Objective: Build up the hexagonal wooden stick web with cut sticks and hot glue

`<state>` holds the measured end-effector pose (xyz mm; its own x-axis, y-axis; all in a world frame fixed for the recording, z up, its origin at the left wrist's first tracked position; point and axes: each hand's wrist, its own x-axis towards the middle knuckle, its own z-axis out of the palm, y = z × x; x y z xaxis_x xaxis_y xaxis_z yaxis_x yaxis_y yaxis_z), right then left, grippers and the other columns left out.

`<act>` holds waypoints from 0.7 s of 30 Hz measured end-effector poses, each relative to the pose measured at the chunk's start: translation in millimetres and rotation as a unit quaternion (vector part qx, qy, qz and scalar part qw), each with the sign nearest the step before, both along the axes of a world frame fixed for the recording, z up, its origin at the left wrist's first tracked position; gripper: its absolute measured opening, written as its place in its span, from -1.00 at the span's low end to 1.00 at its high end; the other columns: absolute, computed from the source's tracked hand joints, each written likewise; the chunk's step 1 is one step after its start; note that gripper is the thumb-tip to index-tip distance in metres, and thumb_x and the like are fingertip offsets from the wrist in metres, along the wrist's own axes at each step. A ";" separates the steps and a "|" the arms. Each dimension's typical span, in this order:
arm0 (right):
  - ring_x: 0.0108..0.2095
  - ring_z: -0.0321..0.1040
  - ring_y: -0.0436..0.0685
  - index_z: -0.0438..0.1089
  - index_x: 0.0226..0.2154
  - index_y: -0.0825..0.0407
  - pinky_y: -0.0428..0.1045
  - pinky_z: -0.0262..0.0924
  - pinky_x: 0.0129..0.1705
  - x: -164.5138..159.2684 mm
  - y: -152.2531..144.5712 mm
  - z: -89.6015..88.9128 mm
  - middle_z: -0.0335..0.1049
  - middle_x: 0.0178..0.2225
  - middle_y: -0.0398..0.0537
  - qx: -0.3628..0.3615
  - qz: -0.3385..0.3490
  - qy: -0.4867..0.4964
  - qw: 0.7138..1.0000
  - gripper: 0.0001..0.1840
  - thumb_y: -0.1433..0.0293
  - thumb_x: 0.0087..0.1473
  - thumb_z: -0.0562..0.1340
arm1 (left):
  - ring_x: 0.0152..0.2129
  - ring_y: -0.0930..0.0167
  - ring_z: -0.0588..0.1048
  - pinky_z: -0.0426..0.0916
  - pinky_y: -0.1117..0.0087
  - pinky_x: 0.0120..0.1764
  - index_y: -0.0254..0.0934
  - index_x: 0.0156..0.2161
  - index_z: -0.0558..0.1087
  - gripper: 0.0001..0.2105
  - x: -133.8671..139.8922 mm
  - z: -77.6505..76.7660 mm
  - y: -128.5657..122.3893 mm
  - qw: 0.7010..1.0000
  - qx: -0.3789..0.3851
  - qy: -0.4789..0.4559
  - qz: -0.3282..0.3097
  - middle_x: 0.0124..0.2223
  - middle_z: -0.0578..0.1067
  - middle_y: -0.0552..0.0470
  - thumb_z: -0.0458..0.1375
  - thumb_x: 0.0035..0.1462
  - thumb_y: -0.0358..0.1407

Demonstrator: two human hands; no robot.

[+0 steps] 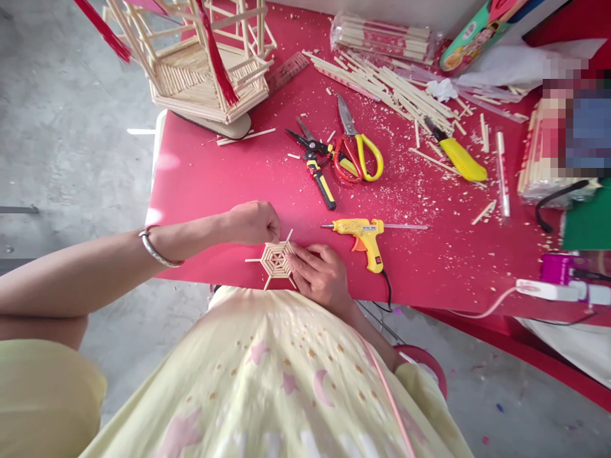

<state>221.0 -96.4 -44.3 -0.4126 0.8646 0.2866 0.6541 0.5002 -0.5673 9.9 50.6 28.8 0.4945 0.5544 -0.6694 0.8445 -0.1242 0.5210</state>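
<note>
A small hexagonal web of wooden sticks [277, 259], with spokes jutting from its corners, lies at the table's front edge. My right hand [321, 272] grips its right side between thumb and fingers. Just above its upper edge is my left hand [258, 222], closed with the fingers curled under; whatever they pinch is hidden. To the right of my right hand, a yellow glue gun [365, 236] lies on its side, a clear glue stick poking out of its back. Beyond it are red-and-yellow-handled scissors [356, 143] and black-and-yellow pruning shears [317, 165].
A stick-built lantern frame [205, 70] with red tassels stands at the back left. Loose sticks [391, 86], a yellow utility knife [461, 156] and bundled sticks [386, 38] lie toward the back right. Chips dot the red tabletop [214, 178]. A power strip [548, 289] sits at right.
</note>
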 end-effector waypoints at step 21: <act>-0.01 0.41 0.23 0.56 0.11 -0.10 0.22 0.40 0.10 -0.6 1.4 5.4 0.47 0.21 -0.10 -0.003 0.006 -0.005 1.000 -0.64 0.37 0.30 0.26 | -0.42 0.43 0.56 0.24 0.56 -0.45 -0.29 -0.38 0.68 -0.74 0.3 -0.6 -0.6 1.000 0.007 -0.010 0.005 -0.39 0.66 0.11 0.14 -0.15 -0.39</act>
